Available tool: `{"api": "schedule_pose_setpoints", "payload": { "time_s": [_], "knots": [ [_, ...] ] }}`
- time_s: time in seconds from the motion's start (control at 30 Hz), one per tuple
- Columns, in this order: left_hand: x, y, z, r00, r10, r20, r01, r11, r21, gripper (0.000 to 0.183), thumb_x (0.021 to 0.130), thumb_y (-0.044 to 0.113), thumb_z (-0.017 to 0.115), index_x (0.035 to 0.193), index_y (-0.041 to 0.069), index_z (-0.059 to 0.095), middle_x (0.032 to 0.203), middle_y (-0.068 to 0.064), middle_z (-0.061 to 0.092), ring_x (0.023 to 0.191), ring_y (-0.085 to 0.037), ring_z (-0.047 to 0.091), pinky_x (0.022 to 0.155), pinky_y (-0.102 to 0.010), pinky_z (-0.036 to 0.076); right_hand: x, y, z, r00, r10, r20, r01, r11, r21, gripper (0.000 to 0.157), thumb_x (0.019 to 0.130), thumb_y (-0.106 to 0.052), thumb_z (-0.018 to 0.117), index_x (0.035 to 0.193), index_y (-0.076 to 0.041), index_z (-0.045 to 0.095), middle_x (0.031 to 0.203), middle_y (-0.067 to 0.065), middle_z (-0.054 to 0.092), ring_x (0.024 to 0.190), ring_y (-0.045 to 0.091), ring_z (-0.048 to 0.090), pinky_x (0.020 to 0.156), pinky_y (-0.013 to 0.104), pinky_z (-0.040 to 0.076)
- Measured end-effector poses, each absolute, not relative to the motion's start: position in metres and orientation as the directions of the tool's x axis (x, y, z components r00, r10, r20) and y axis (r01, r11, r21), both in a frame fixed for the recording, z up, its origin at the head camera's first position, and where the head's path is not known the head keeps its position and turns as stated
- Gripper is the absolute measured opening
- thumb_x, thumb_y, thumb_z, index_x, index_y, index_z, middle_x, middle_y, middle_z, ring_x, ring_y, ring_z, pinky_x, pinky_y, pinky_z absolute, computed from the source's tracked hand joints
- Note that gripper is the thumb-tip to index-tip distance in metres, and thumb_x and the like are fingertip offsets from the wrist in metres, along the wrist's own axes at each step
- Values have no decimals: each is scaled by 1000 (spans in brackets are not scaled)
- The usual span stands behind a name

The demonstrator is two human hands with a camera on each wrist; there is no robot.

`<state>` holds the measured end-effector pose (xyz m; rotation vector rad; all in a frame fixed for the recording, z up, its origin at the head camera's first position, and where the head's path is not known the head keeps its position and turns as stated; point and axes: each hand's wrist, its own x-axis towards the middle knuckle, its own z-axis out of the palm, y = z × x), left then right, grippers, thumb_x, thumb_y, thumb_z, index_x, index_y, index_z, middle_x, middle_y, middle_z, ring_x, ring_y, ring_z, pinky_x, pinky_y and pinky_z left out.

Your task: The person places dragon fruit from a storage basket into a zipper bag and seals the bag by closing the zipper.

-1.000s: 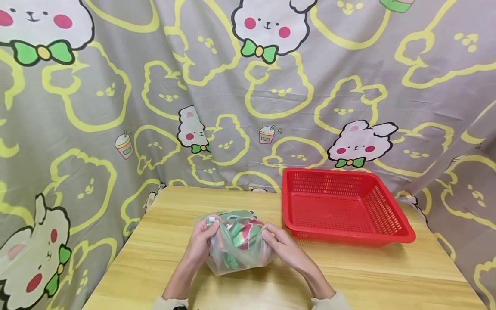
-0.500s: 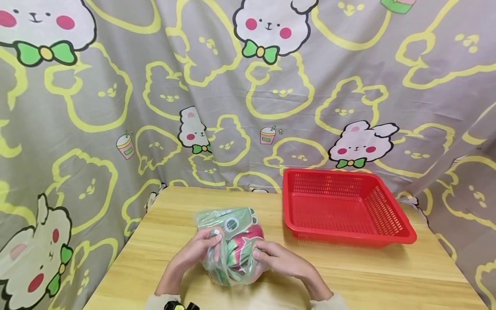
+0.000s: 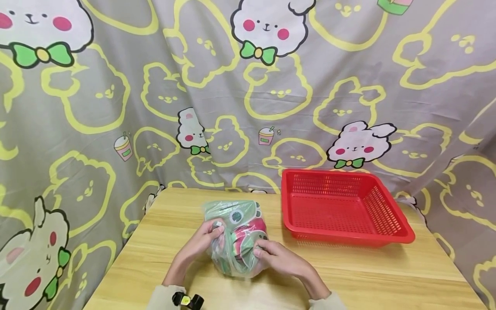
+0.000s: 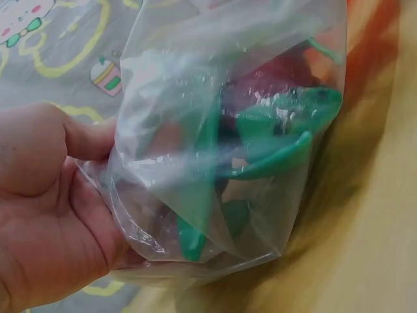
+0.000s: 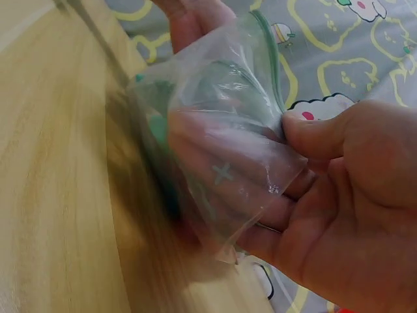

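Note:
A clear plastic zip bag [image 3: 239, 241] with green, pink and white colouring hangs between my two hands above the table. My left hand [image 3: 207, 237] pinches its left edge beside a small white slider. On the right, my right hand [image 3: 277, 254] grips the edge between thumb and fingers. In the left wrist view, pointed green pieces [image 4: 195, 195] and something dark red [image 4: 270, 81] show through the film; their kind is unclear. The right wrist view shows my thumb on the bag's green zip strip [image 5: 272, 72], with fingers behind the film.
A red perforated plastic basket [image 3: 345, 206] stands on the wooden table [image 3: 128, 267] at the back right. A grey patterned curtain [image 3: 232, 86] hangs behind and along the sides. A black and yellow device [image 3: 187, 300] sits at my left cuff.
The bag first tipped down towards me, baring more of its green and pink front, then shifted slightly away and right. Both hands kept their hold and came closer together.

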<state>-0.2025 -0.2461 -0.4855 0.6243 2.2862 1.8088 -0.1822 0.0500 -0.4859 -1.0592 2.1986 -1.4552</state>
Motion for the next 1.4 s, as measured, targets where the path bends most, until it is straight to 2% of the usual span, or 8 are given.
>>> {"api": "schedule_pose_setpoints", "payload": {
  "time_s": [0.17, 0.37, 0.53, 0.73, 0.8, 1.03, 1.2, 1.4],
  "knots": [
    [-216, -239, -489, -912, 370, 175, 270, 222, 937, 21, 109, 12, 48, 100, -3, 60, 87, -7, 56, 84, -14, 57, 78, -26, 49, -188, 50, -490, -738, -658, 148, -398, 248, -883, 18, 109, -25, 51, 97, -15, 60, 81, -8, 48, 85, 8, 51, 74, 24, 44],
    [-235, -232, -495, -942, 307, 137, 195, 168, 966, 21, 109, 10, 47, 105, -6, 60, 83, -6, 59, 76, -14, 59, 74, -27, 51, -196, 47, -495, -803, -566, 188, -411, 297, -862, 14, 109, -21, 52, 99, -15, 61, 79, -7, 48, 79, 8, 50, 71, 25, 44],
    [-253, -223, -497, -957, 218, 191, 234, 189, 954, 20, 108, 8, 49, 102, -6, 62, 82, -6, 55, 79, -13, 56, 76, -26, 47, -203, 42, -497, -837, -506, 207, -408, 326, -853, 15, 109, -20, 52, 97, -14, 61, 77, -6, 47, 77, 9, 49, 69, 25, 42],
    [-266, -212, -497, -959, 120, 256, 278, 250, 927, 17, 107, 4, 50, 104, -5, 65, 90, -12, 60, 85, -15, 55, 79, -26, 46, -207, 34, -500, -885, -418, 204, -361, 341, -868, 17, 108, -19, 53, 93, -12, 58, 76, -4, 47, 77, 12, 50, 71, 27, 42],
    [-265, -209, -488, -962, 103, 252, 270, 240, 933, 17, 106, 1, 50, 105, -7, 65, 92, -15, 61, 85, -17, 56, 77, -26, 47, -209, 33, -501, -897, -390, 207, -351, 347, -870, 16, 108, -19, 53, 94, -12, 57, 77, -2, 47, 78, 13, 50, 72, 29, 41],
    [-267, -200, -476, -967, 49, 251, 256, 224, 940, 16, 105, -3, 49, 105, -11, 63, 75, -11, 50, 70, -16, 50, 64, -23, 42, -218, 32, -506, -935, -298, 195, -306, 392, -868, 14, 108, -19, 54, 96, -13, 58, 77, -1, 46, 77, 17, 49, 70, 31, 41],
    [-270, -206, -482, -970, 0, 242, 236, 210, 949, 18, 106, 2, 50, 111, -10, 64, 81, -14, 58, 71, -15, 52, 65, -24, 44, -223, 28, -511, -950, -259, 174, -269, 399, -877, 13, 108, -21, 53, 97, -16, 59, 79, -1, 49, 77, 16, 50, 70, 31, 43],
    [-270, -219, -500, -963, -35, 268, 260, 157, 953, 21, 107, 7, 53, 115, -7, 66, 97, -12, 68, 85, -11, 62, 77, -22, 51, -228, 31, -520, -956, -212, 205, -272, 364, -891, 13, 108, -15, 53, 97, -13, 60, 83, 1, 53, 80, 16, 51, 73, 30, 43]
  ]
}}
